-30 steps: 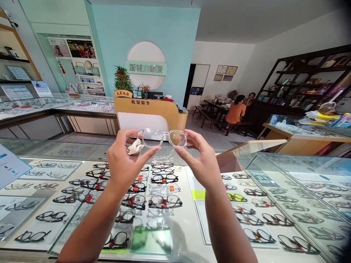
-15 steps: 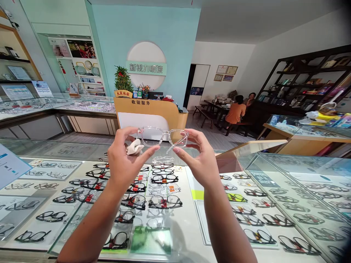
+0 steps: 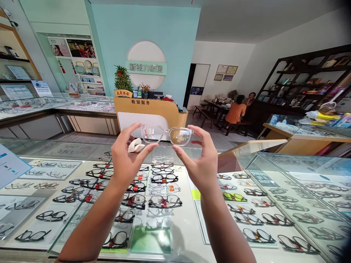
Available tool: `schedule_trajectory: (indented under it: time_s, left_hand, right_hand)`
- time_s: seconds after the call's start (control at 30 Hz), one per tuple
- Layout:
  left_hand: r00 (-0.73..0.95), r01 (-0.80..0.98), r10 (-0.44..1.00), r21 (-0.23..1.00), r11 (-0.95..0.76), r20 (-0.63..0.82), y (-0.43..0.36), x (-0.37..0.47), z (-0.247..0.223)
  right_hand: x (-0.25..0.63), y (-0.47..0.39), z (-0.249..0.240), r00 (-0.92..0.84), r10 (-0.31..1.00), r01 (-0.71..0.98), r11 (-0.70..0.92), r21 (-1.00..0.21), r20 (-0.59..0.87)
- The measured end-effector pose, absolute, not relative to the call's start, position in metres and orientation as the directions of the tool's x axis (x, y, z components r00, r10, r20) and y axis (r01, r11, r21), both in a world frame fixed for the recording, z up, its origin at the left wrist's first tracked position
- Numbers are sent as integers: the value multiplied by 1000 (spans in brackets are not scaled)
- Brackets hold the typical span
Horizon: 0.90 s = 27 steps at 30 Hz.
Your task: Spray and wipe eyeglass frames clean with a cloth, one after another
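Note:
A pair of clear-framed eyeglasses (image 3: 166, 130) is held up in front of me, above the glass display case. My left hand (image 3: 127, 149) pinches its left end between thumb and fingers. Tucked in that same palm is a crumpled whitish cloth (image 3: 136, 145). On the other side, my right hand (image 3: 201, 155) grips the right end of the frame by thumb and fingertips. The lenses face level, and the right one catches a reflection. Below them, rows of eyeglasses (image 3: 164, 178) lie inside the case.
The glass display case (image 3: 189, 226) spans the foreground, with a tilted wooden panel (image 3: 246, 150) at right. Beyond stands a cashier counter (image 3: 150, 106) with a plant (image 3: 122, 78). Two people, one in an orange top (image 3: 236, 111), sit at a dark table further back.
The eyeglasses have turned slightly and shifted a little to the right and up. The temple arm seen behind the right lens no longer shows plainly. Both hands still hold the frame.

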<state>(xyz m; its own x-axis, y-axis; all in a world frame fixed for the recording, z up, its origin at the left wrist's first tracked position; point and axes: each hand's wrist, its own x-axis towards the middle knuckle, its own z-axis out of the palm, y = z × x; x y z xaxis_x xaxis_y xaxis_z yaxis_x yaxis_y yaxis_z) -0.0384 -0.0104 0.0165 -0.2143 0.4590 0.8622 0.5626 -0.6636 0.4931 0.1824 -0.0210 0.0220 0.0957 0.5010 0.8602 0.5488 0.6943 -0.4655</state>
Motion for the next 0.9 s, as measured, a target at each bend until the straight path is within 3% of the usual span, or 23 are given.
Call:
schedule_trajectory:
  time_s: [0.43, 0.7, 0.9]
  left_hand:
    - [-239, 394, 536, 586, -708, 809, 1, -33, 8]
    - [-272, 578, 288, 395, -714, 918, -1, -27, 0]
    - [-270, 641, 244, 363, -676, 932, -7, -26, 1]
  right_hand:
    - [171, -24, 18, 54, 315, 653, 707, -273, 947]
    - [175, -17, 15, 60, 496, 523, 724, -450, 866]
    - [176, -15, 14, 47, 572, 453, 718, -528, 819]
